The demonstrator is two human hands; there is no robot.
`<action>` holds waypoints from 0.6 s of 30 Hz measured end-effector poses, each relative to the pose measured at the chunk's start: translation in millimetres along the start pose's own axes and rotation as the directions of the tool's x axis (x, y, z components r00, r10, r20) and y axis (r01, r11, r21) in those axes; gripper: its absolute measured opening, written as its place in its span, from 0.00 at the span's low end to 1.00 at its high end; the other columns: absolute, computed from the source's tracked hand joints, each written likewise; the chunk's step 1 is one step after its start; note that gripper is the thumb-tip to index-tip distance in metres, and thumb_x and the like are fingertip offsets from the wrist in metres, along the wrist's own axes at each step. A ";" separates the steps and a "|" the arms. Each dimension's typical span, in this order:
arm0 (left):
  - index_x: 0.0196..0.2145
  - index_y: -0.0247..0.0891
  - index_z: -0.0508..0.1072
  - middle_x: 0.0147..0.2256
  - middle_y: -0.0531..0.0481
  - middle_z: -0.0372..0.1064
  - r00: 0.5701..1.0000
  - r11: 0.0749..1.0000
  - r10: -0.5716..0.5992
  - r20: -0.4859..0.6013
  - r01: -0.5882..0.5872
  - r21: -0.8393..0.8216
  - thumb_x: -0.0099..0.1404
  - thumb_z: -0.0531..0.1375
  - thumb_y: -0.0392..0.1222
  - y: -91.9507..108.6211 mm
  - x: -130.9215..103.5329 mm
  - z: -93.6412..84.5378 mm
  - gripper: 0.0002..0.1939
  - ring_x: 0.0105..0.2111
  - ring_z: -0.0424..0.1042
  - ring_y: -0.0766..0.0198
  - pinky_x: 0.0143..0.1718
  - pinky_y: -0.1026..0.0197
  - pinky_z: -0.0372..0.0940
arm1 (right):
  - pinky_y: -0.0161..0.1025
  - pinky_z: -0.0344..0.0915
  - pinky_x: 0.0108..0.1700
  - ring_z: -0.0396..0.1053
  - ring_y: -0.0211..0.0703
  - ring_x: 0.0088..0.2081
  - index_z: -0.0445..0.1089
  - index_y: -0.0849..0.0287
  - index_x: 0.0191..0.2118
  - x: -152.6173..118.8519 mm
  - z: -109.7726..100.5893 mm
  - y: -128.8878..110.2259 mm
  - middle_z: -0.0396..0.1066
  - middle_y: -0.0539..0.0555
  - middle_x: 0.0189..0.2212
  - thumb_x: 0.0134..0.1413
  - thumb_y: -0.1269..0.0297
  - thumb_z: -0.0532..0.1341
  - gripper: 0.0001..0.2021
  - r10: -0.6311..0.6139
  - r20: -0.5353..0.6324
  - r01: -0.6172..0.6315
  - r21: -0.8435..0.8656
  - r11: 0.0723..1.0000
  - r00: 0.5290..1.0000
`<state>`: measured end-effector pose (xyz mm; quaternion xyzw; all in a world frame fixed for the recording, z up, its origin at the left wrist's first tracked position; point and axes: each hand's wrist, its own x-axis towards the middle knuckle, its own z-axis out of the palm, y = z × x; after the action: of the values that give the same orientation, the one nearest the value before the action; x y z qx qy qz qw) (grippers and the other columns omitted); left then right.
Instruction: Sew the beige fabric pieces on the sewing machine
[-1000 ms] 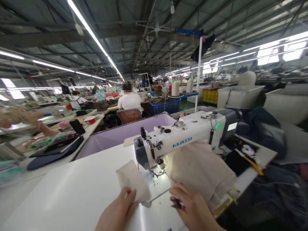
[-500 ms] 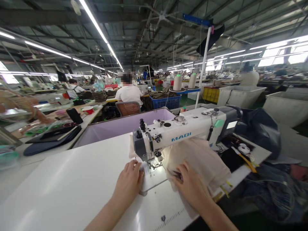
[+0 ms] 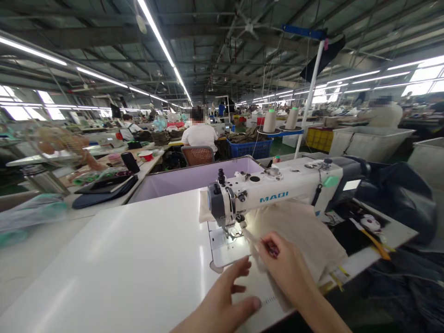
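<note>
Fingers [image 3: 239,267] on the left hand [image 3: 222,298] are spread and holding nothing, low center of the frame; the right hand's [image 3: 282,261] look pinched on the edge of the beige cloth [image 3: 301,226], with a small dark thing [image 3: 273,250] in the palm. Cloth's center right, under the sewing machine [image 3: 294,178] arm. Seems partway to me: cloth's laid in, not yet off the machine, and I can't make out a finished seam.

- Here's the white tabletop [image 3: 138,259], glossy, streaked with reflections, tick marks [image 3: 268,301] near its front edge!
- Sewing machine [image 3: 287,185] sits on its right half.
- Beige cloth [image 3: 298,226] sprawls beneath the machine's arm.
- Smaller beige piece [image 3: 205,210] peeks out left of the machine's head.
- Far right: black piece [image 3: 350,238], orange strip [image 3: 378,245] alongside.
</note>
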<state>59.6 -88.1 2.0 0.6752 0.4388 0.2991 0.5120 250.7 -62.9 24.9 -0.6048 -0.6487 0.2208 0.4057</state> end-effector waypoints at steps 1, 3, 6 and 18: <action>0.62 0.40 0.65 0.59 0.37 0.66 1.000 0.988 0.010 0.026 -0.006 -0.157 0.55 0.70 0.54 -3.6 1.2 6.5 0.40 0.59 0.66 0.45 0.51 0.50 0.70 | 0.36 0.62 0.31 0.73 0.43 0.28 0.69 0.54 0.31 -6.7 0.4 -7.4 0.74 0.49 0.24 0.61 0.58 0.57 0.10 -0.005 0.090 0.000 0.056 0.998 0.996; 0.60 0.38 0.66 0.56 0.36 0.69 1.000 0.926 0.016 0.015 -0.009 -0.378 0.51 0.73 0.56 -11.2 2.7 14.0 0.43 0.57 0.68 0.44 0.50 0.52 0.70 | 0.34 0.62 0.31 0.74 0.43 0.29 0.70 0.55 0.29 -18.9 3.2 -18.1 0.76 0.50 0.26 0.62 0.59 0.56 0.12 -0.046 0.293 -0.001 0.158 0.987 0.955; 0.62 0.38 0.60 0.47 0.39 0.74 0.982 0.879 -0.136 -0.134 0.057 -0.474 0.57 0.69 0.55 -21.4 -2.3 5.6 0.42 0.34 0.79 0.57 0.32 0.60 0.73 | 0.35 0.64 0.34 0.74 0.43 0.32 0.70 0.55 0.30 -30.9 6.6 -18.8 0.77 0.51 0.28 0.67 0.57 0.52 0.17 -0.102 0.405 0.027 0.187 0.982 0.909; 0.66 0.49 0.60 0.63 0.43 0.64 0.913 0.549 0.409 -0.002 -0.245 0.799 0.67 0.59 0.41 -55.9 -83.0 -27.7 0.30 0.58 0.69 0.47 0.57 0.51 0.68 | 0.40 0.71 0.45 0.76 0.50 0.44 0.75 0.55 0.46 -53.1 3.2 29.3 0.72 0.56 0.54 0.49 0.57 0.73 0.19 -0.216 0.539 0.286 -0.049 0.957 0.814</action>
<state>-16.3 -145.8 -39.3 0.8681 0.4366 0.2293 0.0561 262.7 -108.4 -13.5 -0.4543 -0.8219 0.2809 0.1980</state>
